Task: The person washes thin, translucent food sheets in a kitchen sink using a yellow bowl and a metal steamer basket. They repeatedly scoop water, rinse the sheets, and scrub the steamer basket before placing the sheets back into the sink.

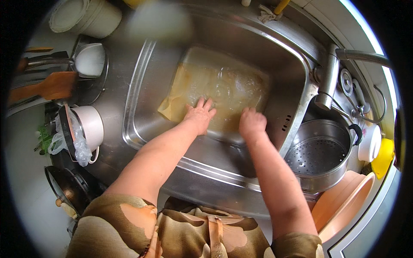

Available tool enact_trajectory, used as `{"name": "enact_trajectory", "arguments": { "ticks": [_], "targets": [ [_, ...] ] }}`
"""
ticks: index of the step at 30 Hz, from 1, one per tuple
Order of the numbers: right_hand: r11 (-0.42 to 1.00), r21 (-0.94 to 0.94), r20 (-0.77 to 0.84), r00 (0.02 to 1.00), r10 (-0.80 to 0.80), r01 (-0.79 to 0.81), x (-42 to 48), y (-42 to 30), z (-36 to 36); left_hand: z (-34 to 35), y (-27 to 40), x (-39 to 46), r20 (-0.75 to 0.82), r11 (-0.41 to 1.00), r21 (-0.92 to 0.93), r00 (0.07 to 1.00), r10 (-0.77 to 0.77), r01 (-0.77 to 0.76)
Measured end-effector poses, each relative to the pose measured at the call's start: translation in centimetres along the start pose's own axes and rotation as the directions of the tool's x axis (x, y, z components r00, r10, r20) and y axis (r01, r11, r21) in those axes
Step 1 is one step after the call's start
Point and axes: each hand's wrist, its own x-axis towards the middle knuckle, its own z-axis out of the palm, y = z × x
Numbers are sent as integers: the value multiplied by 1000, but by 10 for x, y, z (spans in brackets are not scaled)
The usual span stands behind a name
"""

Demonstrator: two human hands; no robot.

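A wet, yellowish cloth or sheet lies spread across the bottom of a stainless steel sink; one corner at its left is folded up. My left hand rests on its near left part with the fingers spread, holding nothing that I can see. Over the near right edge of the sheet is my right hand, blurred, its fingers curled; whether it grips the sheet's edge cannot be told. Water glistens on the sheet's right half.
A steel faucet and a perforated steamer pot stand right of the sink, with an orange plastic basin nearer me. Left are a wooden spatula, a white pot and a white bucket.
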Motion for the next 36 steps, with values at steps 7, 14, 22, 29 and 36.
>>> {"name": "enact_trajectory", "arguments": {
  "ticks": [7, 14, 22, 29, 36],
  "targets": [
    [974, -223, -97, 995, 19, -41, 4, -10, 34, 12, -4, 11, -144, 990, 137, 988, 49, -29],
    [801, 596, -116, 983, 143, -46, 23, 27, -20, -6, -37, 4, -376, 863, -504, 902, -212, -7],
    [126, 970, -167, 949, -267, 206, -13, 75, -139, -70, -86, -45, -490, 402, -836, 837, -243, -373],
    [112, 971, -179, 953, -244, 211, -28, 78, -156, -80, -87, -72, -435, 93, -900, 889, -145, -425],
    [2, 994, -105, 962, -250, 109, -33, 82, -156, -75, -84, -79, -332, -164, -929, 943, -18, -330]
  ]
}}
